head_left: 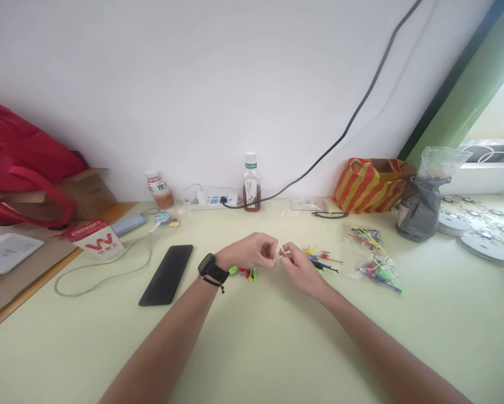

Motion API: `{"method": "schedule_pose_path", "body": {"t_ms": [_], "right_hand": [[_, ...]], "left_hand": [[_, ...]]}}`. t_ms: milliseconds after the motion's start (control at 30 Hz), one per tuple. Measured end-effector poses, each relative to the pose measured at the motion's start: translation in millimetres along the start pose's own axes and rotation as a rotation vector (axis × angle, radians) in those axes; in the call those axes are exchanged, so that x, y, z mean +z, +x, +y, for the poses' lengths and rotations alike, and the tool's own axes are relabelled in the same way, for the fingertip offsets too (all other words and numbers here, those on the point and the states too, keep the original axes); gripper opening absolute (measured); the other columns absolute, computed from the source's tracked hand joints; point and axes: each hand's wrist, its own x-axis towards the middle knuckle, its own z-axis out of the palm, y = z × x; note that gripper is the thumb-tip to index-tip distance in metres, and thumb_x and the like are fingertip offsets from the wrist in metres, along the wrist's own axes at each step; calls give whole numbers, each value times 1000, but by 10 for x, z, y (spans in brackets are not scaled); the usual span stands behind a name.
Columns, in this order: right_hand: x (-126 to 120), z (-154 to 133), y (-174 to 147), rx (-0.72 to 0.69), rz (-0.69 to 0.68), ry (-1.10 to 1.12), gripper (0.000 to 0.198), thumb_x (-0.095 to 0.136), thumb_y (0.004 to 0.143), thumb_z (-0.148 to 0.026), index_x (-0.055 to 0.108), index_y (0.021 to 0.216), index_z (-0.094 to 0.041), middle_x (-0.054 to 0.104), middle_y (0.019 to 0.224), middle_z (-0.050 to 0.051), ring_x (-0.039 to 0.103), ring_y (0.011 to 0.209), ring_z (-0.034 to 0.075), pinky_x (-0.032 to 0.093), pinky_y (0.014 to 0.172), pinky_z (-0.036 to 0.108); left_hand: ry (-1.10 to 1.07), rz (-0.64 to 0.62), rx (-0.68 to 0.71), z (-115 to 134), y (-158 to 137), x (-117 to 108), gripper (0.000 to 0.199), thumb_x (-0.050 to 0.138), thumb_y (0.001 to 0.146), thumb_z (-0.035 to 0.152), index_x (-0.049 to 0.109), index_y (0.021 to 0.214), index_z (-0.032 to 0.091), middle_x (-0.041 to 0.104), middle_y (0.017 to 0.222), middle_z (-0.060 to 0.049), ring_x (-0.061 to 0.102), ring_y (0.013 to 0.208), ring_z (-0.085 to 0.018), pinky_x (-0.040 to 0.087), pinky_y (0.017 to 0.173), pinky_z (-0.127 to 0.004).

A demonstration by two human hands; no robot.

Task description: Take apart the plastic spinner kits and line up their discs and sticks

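My left hand (254, 251), with a black watch (213, 268) on its wrist, is closed in a pinch above the table; what its fingertips hold, if anything, is hidden. Just to the right, my right hand (301, 270) pinches a thin white stick (283, 250) between thumb and forefinger. The two hands almost meet. Below my left hand lie small coloured plastic pieces (251, 274), partly covered by it. More loose plastic pieces (322, 264) in yellow, red, blue and green lie behind my right hand.
Two clear bags of coloured pieces (380, 272) lie at the right. A black phone (166, 275) rests at the left, near a cable (104, 279) and a red-and-white box (97, 240). Along the wall stand a dark drink bottle (252, 185), a power strip (218, 196) and a striped bag (361, 185).
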Motion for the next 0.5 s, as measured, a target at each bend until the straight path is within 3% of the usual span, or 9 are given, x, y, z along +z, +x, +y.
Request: {"method": "schedule_pose_path", "body": {"t_ms": [100, 200, 333, 500], "right_hand": [[-64, 15, 9, -18, 33, -134, 22, 47, 92, -30, 55, 111, -22, 50, 63, -6, 49, 60, 18, 32, 60, 30], [-170, 29, 17, -86, 135, -370, 31, 51, 95, -33, 57, 123, -21, 65, 83, 3, 58, 72, 21, 37, 66, 33], [-393, 141, 76, -139, 307, -669, 17, 51, 93, -21, 64, 103, -23, 68, 102, 10, 61, 90, 26, 36, 70, 36], [-586, 362, 152, -53, 242, -801, 14, 55, 89, -15, 66, 85, -22, 67, 96, 11, 59, 96, 28, 38, 72, 36]], "left_hand": [[29, 41, -17, -31, -5, -17, 14, 73, 72, 22, 60, 71, 17, 64, 67, 2, 56, 61, -12, 41, 56, -22], [98, 70, -13, -94, 2, -44, 14, 76, 76, 29, 73, 83, 17, 73, 79, -3, 67, 74, -17, 49, 66, -25], [195, 97, -56, -220, 12, -74, 18, 78, 75, 31, 80, 86, 17, 75, 85, -5, 69, 77, -19, 48, 66, -25], [302, 160, -54, -304, -2, -100, 17, 79, 75, 34, 82, 84, 19, 74, 85, -5, 68, 84, -22, 48, 72, -27]]}}
